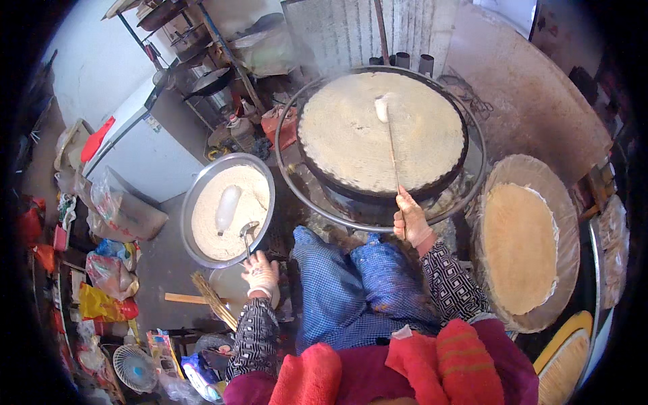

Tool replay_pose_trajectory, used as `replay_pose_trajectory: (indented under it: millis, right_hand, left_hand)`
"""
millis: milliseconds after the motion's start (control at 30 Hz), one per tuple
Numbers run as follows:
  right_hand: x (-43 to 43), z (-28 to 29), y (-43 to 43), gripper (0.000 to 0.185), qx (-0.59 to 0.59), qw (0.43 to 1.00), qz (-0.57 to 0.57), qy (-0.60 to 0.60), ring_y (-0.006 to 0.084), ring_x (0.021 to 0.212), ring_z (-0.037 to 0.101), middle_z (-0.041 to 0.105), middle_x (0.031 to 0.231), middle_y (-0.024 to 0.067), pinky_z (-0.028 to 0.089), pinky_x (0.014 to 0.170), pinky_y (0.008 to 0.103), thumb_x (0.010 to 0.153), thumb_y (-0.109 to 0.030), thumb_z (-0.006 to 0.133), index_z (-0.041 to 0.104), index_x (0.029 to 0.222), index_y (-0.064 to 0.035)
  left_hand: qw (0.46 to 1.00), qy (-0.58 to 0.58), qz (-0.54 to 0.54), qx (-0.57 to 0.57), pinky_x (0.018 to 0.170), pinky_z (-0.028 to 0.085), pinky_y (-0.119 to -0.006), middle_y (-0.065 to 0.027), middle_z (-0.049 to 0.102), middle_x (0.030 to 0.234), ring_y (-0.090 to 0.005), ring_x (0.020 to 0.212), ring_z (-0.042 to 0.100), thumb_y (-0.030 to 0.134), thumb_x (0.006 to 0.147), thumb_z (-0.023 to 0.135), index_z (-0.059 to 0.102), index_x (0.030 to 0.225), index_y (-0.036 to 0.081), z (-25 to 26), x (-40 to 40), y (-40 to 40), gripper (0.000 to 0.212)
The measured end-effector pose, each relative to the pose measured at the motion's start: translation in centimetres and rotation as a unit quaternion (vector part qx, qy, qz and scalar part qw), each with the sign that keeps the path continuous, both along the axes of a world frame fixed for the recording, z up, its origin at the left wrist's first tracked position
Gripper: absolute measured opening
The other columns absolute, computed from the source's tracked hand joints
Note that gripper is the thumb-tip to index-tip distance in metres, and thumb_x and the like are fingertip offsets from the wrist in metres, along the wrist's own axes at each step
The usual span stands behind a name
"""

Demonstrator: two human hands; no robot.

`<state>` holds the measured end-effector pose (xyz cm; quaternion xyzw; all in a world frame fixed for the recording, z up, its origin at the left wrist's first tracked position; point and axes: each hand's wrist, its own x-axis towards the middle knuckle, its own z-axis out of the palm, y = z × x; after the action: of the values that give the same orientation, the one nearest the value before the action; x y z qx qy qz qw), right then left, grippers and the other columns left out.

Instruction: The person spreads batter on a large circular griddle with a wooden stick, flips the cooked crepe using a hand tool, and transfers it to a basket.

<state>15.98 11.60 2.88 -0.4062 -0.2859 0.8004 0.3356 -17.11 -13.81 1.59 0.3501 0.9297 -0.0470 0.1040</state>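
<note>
A wide round griddle, its dark rim (324,183) showing, stands in front of me, covered by a thin pale layer of batter (344,131). My right hand (412,215), in a thin glove, grips a long thin stick (393,152); the pale, batter-coated head (382,109) at its far end rests on the layer. To the left, a metal basin (187,223) holds pale flour or meal (207,202), with a clear plastic bottle (228,207) lying in it. My gloved left hand (260,273) is at the handle of a metal ladle (248,230) at the basin's near edge; whether its fingers grip it is unclear.
A metal ring (288,195) surrounds the griddle. At the right, a plastic-lined basket (567,243) holds stacked thin round flatbreads (521,248). A straw brush (215,298) lies beside a pale bucket (228,283) below the basin. Plastic bags (126,207) and a small fan (134,368) are at left.
</note>
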Motion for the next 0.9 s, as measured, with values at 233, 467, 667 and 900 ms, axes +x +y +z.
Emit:
replay_pose_trajectory:
  millis: [233, 467, 667, 900]
  right_hand:
    - [-2.5, -1.0, -2.7, 0.052, 0.008, 0.989, -0.097, 0.113, 0.0102, 0.04, 0.039, 0.046, 0.056, -0.0008, 0.033, 0.037, 0.0268, 0.097, -0.03, 0.055, 0.037, 0.146, -0.0304]
    - [-3.9, -2.2, -3.9, 0.056, -0.003, 0.994, -0.082, 0.071, 0.0093, 0.045, 0.04, 0.043, 0.059, -0.0023, 0.034, 0.042, 0.0269, 0.097, -0.035, 0.055, 0.032, 0.148, -0.035]
    - [-4.5, -1.8, -3.1, 0.05, -0.049, 0.997, -0.031, 0.048, 0.0132, 0.039, 0.039, 0.049, 0.055, 0.001, 0.037, 0.037, 0.0315, 0.096, -0.026, 0.058, 0.041, 0.144, -0.0316]
    - [-4.5, -1.8, -4.2, 0.043, -0.088, 0.992, -0.02, 0.086, 0.0126, 0.04, 0.04, 0.05, 0.056, 0.0008, 0.037, 0.038, 0.0334, 0.096, -0.026, 0.058, 0.049, 0.137, -0.0354]
  left_hand:
    - [0.993, -0.052, 0.105, -0.027, 0.096, 0.048, -0.045, -0.0257, 0.044, 0.136, -0.041, 0.115, 0.056, 0.014, 0.088, 0.055, 0.02, 0.151, 0.011, -6.4, -5.6, -3.0, 0.073]
    - [0.98, -0.117, 0.111, 0.116, 0.088, 0.047, -0.05, -0.0291, 0.059, 0.107, -0.0449, 0.101, 0.059, 0.011, 0.09, 0.051, 0.021, 0.152, 0.02, -5.8, -3.9, -8.0, 0.069]
    - [0.933, -0.071, 0.054, 0.35, 0.09, 0.046, -0.048, -0.0269, 0.058, 0.109, -0.0427, 0.102, 0.058, 0.006, 0.09, 0.051, 0.02, 0.152, 0.02, -5.7, -1.4, -10.7, 0.071]
    - [0.677, -0.473, 0.189, 0.531, 0.04, 0.032, -0.019, 0.0031, 0.046, 0.073, -0.004, 0.05, 0.039, 0.008, 0.094, 0.052, 0.019, 0.153, 0.018, 7.5, 3.9, -0.7, 0.069]
